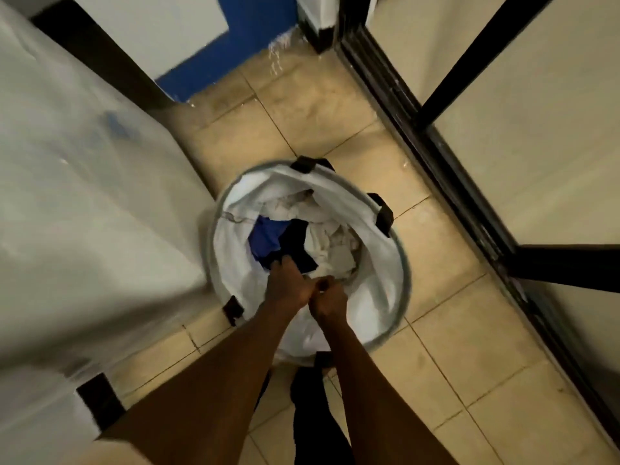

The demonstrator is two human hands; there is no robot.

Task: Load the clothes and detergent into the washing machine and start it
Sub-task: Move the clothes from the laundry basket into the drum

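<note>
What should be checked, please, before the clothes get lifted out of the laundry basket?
1. Both hands inside the laundry basket: ok.
2. Left hand on the dark garment: it touches it; a firm grip, cannot tell.
3. Right hand gripping white cloth: fingers curled, cannot tell on what.
4. Basket upright on the tiled floor: ok.
5. Washing machine open and ready: cannot tell; a covered appliance stands on the left.
6. Detergent at hand: not ok, none visible.

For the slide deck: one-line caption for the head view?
Both hands, left hand and right hand, reach into a laundry basket of clothes on a tiled floor.
</note>
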